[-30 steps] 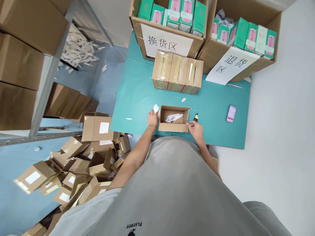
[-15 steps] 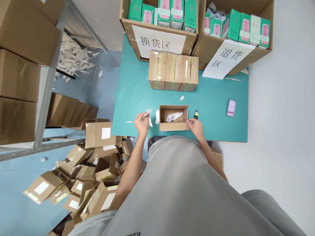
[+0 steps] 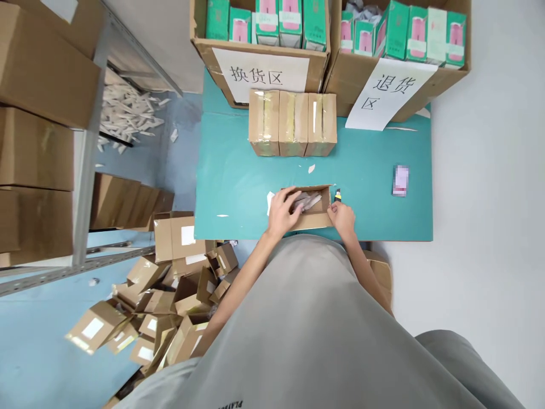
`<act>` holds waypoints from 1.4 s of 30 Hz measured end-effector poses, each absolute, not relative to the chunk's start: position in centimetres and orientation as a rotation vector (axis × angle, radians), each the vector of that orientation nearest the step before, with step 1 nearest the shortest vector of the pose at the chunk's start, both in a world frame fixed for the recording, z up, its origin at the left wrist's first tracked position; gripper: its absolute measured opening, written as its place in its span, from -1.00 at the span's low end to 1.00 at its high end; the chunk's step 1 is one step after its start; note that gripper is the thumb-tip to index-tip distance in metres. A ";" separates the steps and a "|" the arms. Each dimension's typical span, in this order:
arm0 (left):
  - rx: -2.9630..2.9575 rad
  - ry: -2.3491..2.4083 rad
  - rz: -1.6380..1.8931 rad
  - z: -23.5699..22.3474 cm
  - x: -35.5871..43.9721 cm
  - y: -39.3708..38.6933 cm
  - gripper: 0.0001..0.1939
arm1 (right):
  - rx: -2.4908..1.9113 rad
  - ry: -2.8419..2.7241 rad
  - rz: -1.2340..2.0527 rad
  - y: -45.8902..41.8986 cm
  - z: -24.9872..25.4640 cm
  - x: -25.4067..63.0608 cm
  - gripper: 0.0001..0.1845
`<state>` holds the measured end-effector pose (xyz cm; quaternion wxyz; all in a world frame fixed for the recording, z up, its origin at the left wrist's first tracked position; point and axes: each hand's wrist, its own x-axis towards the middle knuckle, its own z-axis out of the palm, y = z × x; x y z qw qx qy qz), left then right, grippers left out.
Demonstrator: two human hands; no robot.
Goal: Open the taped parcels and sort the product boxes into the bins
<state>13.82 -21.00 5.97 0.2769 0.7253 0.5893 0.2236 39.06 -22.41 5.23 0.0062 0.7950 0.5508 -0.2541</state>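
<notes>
My left hand is over the left end of a small open cardboard box, its fingers apart above the crumpled paper inside. It hides that end of the box. At the opposite end, my right hand pinches the box's right edge. Just beyond those fingers is a black and yellow utility knife, partly covered by the hand. A white paper scrap lies on the table left of the box.
Several taped boxes stand in a row on the green table. Behind them are two large cartons of green packs, bearing paper signs. A blurred pinkish item lies right. Discarded boxes and a shelf are at left.
My left hand picked up white paper scraps left of the box, then moved right, over its opening. The paper inside looks fuller. The box has shifted slightly right, with my right hand still at its edge.
</notes>
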 end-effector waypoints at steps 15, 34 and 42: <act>1.262 2.108 -0.078 -4.0 10.1 -18.9 -0.69 | 2.548 1.675 -0.831 -23.9 5.1 41.7 -0.76; 2.018 1.707 0.375 7.2 16.7 -21.8 -0.36 | 2.527 1.763 -0.936 -23.4 4.3 42.3 -0.78; 1.605 1.952 0.306 5.0 13.7 -24.0 -0.47 | 2.555 1.763 -0.907 -25.0 5.0 41.6 -0.79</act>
